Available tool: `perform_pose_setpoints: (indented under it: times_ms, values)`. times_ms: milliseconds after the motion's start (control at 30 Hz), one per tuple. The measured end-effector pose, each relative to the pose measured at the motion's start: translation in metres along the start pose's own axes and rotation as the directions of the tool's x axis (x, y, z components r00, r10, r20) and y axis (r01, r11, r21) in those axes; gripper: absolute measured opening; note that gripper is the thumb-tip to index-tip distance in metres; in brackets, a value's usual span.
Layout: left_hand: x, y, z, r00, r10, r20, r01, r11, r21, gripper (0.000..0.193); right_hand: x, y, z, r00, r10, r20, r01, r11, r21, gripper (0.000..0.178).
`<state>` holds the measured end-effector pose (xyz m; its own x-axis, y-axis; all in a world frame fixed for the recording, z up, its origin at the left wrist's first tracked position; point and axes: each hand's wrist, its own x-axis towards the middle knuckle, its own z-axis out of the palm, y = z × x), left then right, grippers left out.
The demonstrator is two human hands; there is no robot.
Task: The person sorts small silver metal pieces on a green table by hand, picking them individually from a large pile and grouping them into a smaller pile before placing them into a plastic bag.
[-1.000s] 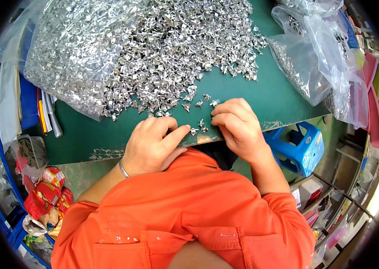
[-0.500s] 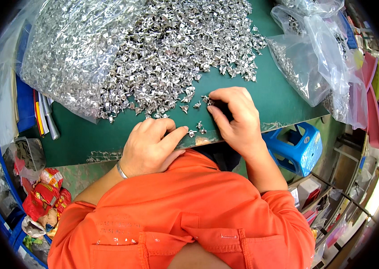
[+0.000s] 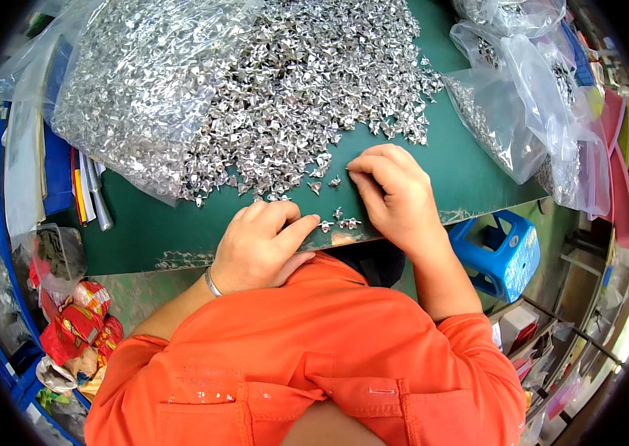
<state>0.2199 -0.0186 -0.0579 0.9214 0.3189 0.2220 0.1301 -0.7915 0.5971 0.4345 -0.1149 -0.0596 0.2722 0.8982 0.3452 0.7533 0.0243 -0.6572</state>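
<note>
A large heap of small silvery metal pieces with pointed tabs [image 3: 314,82] covers the far part of the green table [image 3: 404,178]. My left hand [image 3: 259,241] rests at the near edge, fingers bent and thumb apart from the index finger. Its index fingertip meets or nearly touches a small loose metal piece [image 3: 326,226], with several similar pieces close beside it. My right hand [image 3: 400,195] is over the table, thumb and index finger drawn together. Whatever is between those fingertips, if anything, is hidden. Two single metal pieces [image 3: 334,181] lie left of them, near the heap.
A clear plastic bag [image 3: 132,97] of metal pieces lies at the far left. More filled clear bags [image 3: 508,111] sit at the right edge. Pens [image 3: 91,193] lie at the left. A blue stool [image 3: 504,253] stands beyond the table's near right edge; red packets [image 3: 80,323] sit lower left.
One more metal piece now lies with the small group beside my left index fingertip. The pieces at my right fingertips no longer show there. The whole view has shifted slightly.
</note>
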Motion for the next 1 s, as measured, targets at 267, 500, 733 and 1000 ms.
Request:
perform_pose_setpoints:
  times_ms: [267,500,733,1000]
  values:
    - [-0.001,0.001,0.000,1.000,-0.008,0.002,0.008,1.000,0.011,0.054,-0.008,0.011,-0.021,0.977,0.186,-0.104,-0.173,0.977,0.122,0.011]
    - [0.001,0.002,-0.001,1.000,0.003,0.004,-0.003,1.000,0.014,0.055,-0.003,0.009,-0.002,0.993,-0.073,-0.094,0.066,0.995,-0.078,0.019]
    - [-0.002,-0.001,0.002,1.000,0.003,-0.008,-0.003,1.000,0.026,0.055,-0.022,0.006,-0.012,0.995,-0.104,-0.007,0.104,0.990,0.091,0.017]
    - [0.000,0.000,0.000,1.000,-0.001,-0.002,0.001,1.000,0.010,0.054,0.001,-0.002,0.008,0.971,-0.240,0.004,0.238,0.965,0.106,0.021]
